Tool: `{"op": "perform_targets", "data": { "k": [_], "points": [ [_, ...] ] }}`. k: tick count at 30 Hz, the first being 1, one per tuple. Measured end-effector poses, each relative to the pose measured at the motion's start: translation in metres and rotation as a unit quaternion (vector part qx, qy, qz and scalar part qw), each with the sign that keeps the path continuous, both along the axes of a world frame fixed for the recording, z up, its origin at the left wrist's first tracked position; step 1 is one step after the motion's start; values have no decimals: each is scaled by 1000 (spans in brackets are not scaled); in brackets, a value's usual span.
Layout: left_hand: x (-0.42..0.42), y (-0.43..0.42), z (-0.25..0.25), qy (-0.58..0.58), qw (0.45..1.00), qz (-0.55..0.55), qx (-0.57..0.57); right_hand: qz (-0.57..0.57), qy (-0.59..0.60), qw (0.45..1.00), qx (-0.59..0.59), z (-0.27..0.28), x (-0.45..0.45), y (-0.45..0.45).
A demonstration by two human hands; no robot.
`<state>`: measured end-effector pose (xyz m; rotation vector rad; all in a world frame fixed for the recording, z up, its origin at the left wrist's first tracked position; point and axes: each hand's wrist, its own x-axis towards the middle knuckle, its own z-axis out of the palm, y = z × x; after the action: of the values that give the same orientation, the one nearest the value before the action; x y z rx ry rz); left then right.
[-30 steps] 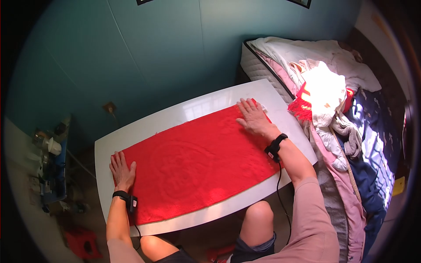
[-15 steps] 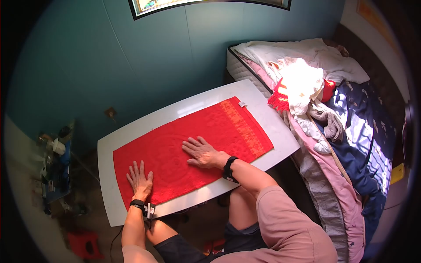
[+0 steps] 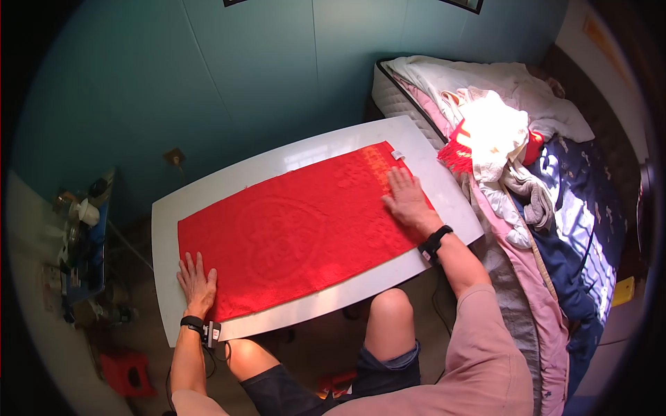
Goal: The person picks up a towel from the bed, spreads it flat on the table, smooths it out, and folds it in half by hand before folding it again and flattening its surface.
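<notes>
A red towel (image 3: 291, 222) lies spread flat on a white table (image 3: 305, 154), with an orange patterned band near its right end and a small white tag (image 3: 397, 154) at the far right corner. My left hand (image 3: 198, 283) rests on the towel's near left corner, fingers outstretched. On the patterned band at the right end lies my right hand (image 3: 409, 201), palm down with fingers extended, covering part of the band. Neither hand grips anything. Both wrists wear black straps.
Right of the table stands a bed with a heap of white clothes (image 3: 496, 132), a navy blanket (image 3: 576, 201) and pink bedding. A cluttered small stand (image 3: 90, 243) is at left. A red stool (image 3: 127, 371) sits on the floor below it. My knees are under the table's near edge.
My right hand has slid from the towel's middle to its right end. My left hand has shifted slightly left to the towel's edge. The view has tilted down a little.
</notes>
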<state>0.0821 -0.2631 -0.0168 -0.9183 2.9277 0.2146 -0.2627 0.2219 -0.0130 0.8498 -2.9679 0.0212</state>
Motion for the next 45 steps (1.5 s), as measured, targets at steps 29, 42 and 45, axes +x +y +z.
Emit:
{"op": "perform_targets", "data": {
  "k": [29, 42, 45],
  "points": [
    [73, 34, 1, 34, 987, -153, -33, 28, -19, 999, -2, -6, 41, 62],
    [-96, 160, 13, 106, 963, -248, 27, 282, -52, 956, -60, -5, 94, -133],
    [-103, 145, -9, 82, 969, -232, 39, 305, -35, 948, -83, -14, 81, -128]
  ]
}}
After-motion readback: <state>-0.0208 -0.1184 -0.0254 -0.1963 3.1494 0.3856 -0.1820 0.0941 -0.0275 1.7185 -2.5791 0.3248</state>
